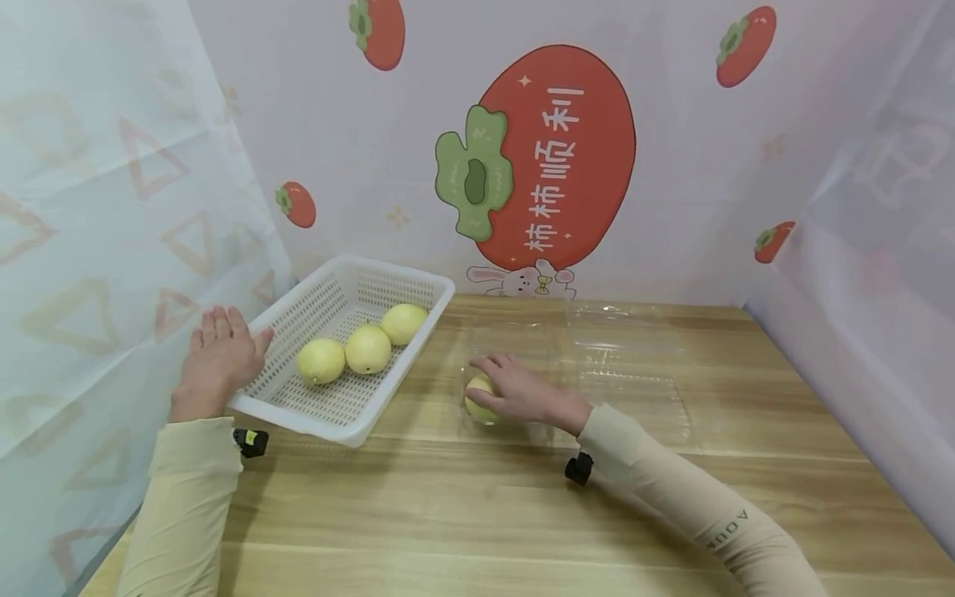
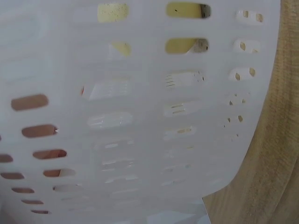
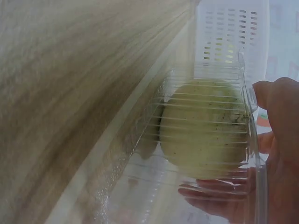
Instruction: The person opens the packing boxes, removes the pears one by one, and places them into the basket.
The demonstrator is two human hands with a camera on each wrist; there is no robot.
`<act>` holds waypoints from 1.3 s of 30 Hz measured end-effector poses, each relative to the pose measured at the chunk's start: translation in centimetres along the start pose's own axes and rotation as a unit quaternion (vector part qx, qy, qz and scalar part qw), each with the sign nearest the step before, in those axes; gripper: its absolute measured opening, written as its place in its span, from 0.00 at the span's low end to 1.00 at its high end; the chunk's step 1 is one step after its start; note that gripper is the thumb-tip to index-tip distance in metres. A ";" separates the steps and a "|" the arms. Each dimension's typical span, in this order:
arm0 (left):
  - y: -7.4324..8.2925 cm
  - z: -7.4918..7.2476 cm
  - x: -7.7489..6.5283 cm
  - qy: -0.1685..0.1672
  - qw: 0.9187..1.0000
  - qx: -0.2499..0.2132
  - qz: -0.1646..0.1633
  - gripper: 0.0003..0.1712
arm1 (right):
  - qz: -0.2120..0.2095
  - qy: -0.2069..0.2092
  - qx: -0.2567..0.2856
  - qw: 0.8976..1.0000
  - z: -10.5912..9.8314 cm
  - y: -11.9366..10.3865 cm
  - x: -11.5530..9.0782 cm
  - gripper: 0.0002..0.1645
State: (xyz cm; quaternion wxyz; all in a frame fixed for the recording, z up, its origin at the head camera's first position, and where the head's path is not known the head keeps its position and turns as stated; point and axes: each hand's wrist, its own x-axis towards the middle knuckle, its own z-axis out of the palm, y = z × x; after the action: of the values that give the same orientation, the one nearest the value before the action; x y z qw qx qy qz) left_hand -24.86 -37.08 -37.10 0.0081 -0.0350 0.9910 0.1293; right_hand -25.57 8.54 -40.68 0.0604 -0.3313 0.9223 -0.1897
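My right hand (image 1: 515, 388) holds a pale yellow pear (image 1: 481, 400) inside a clear plastic clamshell box (image 1: 522, 332). In the right wrist view, this pear (image 3: 204, 128) shows through the ribbed wall of the box (image 3: 212, 70), with the fingers (image 3: 210, 199) reaching down beside it and the thumb near the rim. At the left, my left hand (image 1: 221, 358) lies with straight fingers against the rim of a white slotted basket (image 1: 433, 332). Inside the basket are three more pears (image 1: 368, 348). The left wrist view is mostly filled by the basket wall (image 2: 145, 140), and the left hand's fingers are largely hidden there.
To the right, the clear lid (image 1: 634, 365) of the box lies unfolded on the wooden table (image 1: 418, 514). A printed backdrop (image 1: 671, 207) stands behind the table, and patterned sheets (image 1: 97, 207) hang at both sides.
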 end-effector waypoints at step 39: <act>0.2 -0.1 0.0 0.008 1.000 0.006 -0.006 0.52 | -0.009 0.010 0.020 1.000 1.1 -0.1 0.9 0.32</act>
State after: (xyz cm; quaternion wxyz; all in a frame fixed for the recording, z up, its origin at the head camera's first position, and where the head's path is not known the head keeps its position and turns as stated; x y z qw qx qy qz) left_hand -24.88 -36.89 -36.99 0.0009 -0.0418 0.9915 0.1232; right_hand -26.00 7.56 -41.62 0.0560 -0.3359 0.9159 -0.2125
